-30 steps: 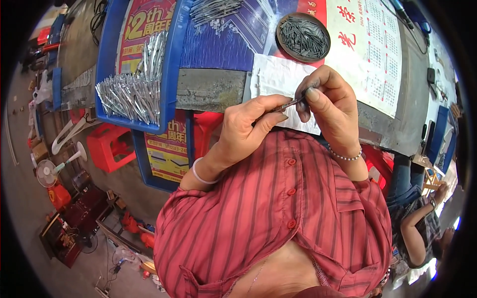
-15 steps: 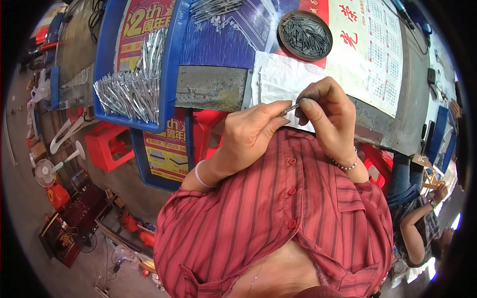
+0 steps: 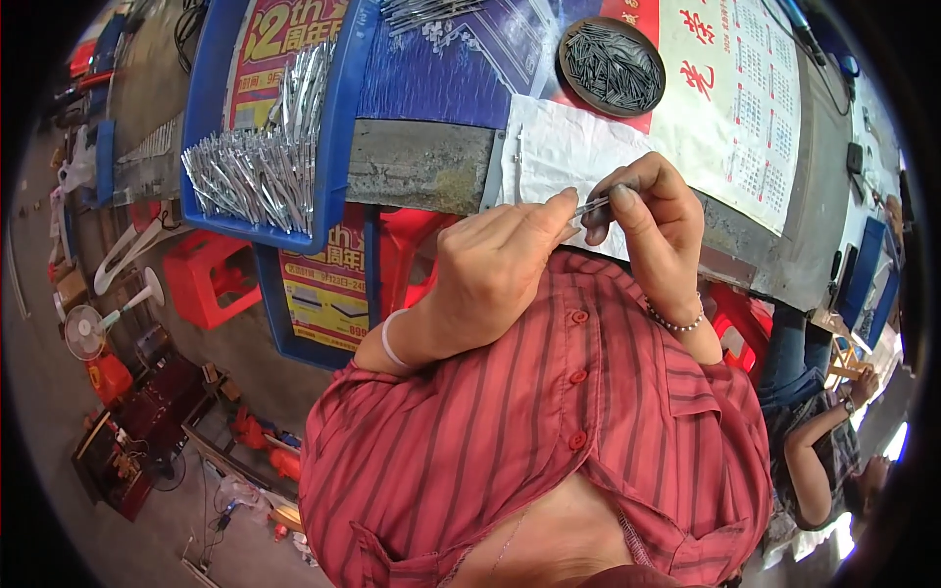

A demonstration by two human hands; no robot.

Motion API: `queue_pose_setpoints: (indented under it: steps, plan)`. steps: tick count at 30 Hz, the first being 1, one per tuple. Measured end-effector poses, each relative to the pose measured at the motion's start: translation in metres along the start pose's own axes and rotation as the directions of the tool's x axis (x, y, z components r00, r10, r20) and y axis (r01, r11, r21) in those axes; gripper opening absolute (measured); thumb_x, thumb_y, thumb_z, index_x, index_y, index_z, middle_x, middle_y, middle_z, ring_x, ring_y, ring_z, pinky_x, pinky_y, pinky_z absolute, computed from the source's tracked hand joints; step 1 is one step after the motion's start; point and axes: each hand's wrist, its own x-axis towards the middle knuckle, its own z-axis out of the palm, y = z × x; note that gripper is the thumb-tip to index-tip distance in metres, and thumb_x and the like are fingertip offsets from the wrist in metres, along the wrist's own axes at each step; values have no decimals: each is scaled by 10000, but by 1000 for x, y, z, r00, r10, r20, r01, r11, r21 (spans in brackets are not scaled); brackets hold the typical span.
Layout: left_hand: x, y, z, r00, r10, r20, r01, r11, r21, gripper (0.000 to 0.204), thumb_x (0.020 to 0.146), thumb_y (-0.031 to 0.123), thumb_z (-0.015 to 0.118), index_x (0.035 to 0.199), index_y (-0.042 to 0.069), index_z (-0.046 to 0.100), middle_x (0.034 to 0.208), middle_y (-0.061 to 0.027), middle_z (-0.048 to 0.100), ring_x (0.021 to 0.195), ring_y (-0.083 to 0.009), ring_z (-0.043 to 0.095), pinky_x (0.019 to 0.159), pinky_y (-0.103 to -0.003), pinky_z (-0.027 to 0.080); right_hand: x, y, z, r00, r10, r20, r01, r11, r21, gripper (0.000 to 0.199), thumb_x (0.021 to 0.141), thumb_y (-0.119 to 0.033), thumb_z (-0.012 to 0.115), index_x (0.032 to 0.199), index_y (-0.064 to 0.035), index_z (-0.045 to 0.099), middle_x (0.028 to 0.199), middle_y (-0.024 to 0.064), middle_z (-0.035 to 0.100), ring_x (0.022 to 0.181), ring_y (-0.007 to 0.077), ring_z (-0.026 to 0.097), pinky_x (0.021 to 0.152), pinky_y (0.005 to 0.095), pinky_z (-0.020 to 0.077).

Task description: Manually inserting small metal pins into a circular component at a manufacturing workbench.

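Note:
In front of my chest, my left hand point(image 3: 500, 269) and my right hand point(image 3: 655, 220) meet, fingertips nearly touching. Between them runs a thin silvery metal rod point(image 3: 592, 206), pinched by the thumb and forefinger of each hand. Its ends are covered by my fingers. Dark smudges mark the right fingers. Just beyond my hands, a white cloth or paper sheet point(image 3: 549, 147) lies at the table edge, with a slim metal piece on its left side. Past it stands a round brown bowl point(image 3: 564, 69) of short dark metal pins point(image 3: 618, 67).
To the left, a blue tray point(image 3: 338, 127) holds many slim silver metal pieces point(image 3: 250, 181). A second blue tray point(image 3: 284, 333) sits lower down, beside red stools point(image 3: 201, 294). More silver pieces point(image 3: 421, 12) lie at the far edge. On the right, another person's arm point(image 3: 814, 451) shows.
My left hand has turned slightly, its back now facing up more, and a little more of the rod shows between my fingertips. The whole view has shifted slightly.

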Motion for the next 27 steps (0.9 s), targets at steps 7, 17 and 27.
queue_pose_setpoints:
  steps: [7,17,27]
  plan:
    - [-2,-3,3,998,53,-18,-51,995,83,314,729,-11,631,1043,-16,615,715,-85,613,586,-207,605,496,-310,469,0,4,0,1000,29,9,-30,999,39,119,943,-91,527,904,17,497,779,85,603,653,114,589,609,235,500]
    - [3,-5,2,1000,4,27,-6,996,89,270,756,12,634,1024,-15,607,725,-98,618,604,-219,615,514,-317,481,6,16,-2,995,99,-20,-96,990,99,151,942,-134,540,904,4,492,777,89,599,635,120,577,596,237,482]
    - [1,-7,3,997,-35,75,20,983,184,316,719,2,600,1034,-9,596,700,-75,584,602,-209,604,522,-312,483,8,28,2,988,144,-61,-132,978,160,140,958,-144,513,940,-12,470,783,95,609,622,129,584,593,232,487]
